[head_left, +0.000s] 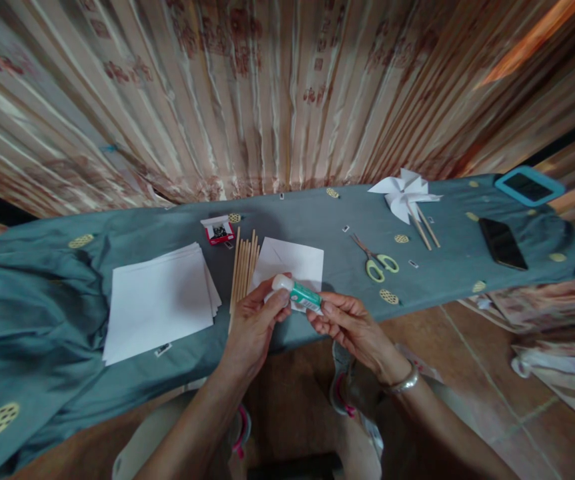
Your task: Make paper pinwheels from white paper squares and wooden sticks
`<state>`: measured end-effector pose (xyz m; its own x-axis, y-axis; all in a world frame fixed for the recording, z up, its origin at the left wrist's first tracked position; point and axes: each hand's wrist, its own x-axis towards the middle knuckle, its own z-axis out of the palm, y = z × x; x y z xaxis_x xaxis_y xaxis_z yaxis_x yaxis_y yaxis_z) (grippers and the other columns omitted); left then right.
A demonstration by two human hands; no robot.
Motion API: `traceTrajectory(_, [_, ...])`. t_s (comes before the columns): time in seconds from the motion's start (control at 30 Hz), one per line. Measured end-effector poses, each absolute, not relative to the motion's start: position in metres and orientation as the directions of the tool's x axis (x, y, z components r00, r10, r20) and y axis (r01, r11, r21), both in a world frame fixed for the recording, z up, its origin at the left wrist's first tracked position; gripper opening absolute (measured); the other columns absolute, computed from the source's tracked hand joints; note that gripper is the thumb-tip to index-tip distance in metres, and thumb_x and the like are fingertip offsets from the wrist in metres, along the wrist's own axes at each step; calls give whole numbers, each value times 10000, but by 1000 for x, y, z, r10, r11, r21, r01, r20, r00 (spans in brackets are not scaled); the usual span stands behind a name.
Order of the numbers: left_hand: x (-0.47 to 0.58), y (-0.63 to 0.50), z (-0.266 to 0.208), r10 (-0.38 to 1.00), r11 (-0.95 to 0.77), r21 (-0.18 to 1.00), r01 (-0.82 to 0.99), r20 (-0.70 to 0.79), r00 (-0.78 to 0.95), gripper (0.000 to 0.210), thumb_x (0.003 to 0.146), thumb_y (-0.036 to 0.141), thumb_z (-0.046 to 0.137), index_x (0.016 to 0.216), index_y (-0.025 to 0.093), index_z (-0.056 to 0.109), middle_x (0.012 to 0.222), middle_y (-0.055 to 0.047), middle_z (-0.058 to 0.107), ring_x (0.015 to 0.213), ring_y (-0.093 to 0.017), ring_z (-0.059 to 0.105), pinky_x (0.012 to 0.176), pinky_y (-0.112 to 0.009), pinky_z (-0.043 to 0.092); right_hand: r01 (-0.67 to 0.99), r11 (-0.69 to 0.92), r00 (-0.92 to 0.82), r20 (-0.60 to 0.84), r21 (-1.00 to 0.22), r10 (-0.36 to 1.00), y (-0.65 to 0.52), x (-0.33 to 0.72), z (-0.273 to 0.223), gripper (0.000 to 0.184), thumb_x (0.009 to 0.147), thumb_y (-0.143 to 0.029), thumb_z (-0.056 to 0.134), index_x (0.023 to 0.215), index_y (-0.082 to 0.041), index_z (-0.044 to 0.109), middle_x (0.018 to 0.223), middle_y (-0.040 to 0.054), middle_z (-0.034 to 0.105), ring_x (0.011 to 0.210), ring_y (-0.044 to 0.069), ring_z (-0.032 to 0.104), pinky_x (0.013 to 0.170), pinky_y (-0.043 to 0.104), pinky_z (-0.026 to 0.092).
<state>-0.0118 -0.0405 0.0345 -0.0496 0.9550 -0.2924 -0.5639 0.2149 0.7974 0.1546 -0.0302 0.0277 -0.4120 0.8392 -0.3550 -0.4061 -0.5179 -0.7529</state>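
A glue stick [305,295] with a green-and-white label and a white cap is held level between both hands, above the table's front edge. My left hand [257,313] pinches its capped end, and my right hand [345,320] grips the other end. Just beyond them lies a square of white paper [300,260] with a line or fold across it, partly covered by my hands. Several thin wooden sticks [245,263] lie side by side left of that square. A stack of white paper sheets [160,300] rests farther left.
Behind the sticks sits a small open red box [220,231] with dark bits inside. Green-handled scissors [376,261] lie to the right. Farther right are paper pinwheels [405,193] on sticks, a black phone [502,243] and a blue-framed device [530,185]. A curtain [277,100] hangs behind the table.
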Motion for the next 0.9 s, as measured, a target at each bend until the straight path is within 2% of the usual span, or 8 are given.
traceTrajectory(0.3, [-12,-40,36,956,201,794,-574,-287,-62,354,605,385,843,896,193,781,665,6,622,591,-76,487,560,-205,392,-391,-503,-394,-354,-771,848,-31,155,26,251,684,-346,837,876,-199,772,740,21,755,600,67,650,603,167,529])
traceTrajectory(0.73, [-12,-40,34,963,178,776,-605,-264,-55,304,630,368,845,886,215,789,651,12,620,587,-55,489,548,-171,396,-330,-339,-297,-244,-881,923,-31,152,21,301,637,-338,861,921,-274,782,736,-1,768,607,92,675,606,194,558])
traceTrajectory(0.9, [-11,-38,33,955,183,761,-623,-288,-72,319,592,366,864,860,209,791,659,9,631,577,-55,490,537,-172,392,-298,-278,-263,-201,-913,944,-31,152,19,303,635,-314,858,928,-288,781,751,-12,767,614,105,671,626,229,571])
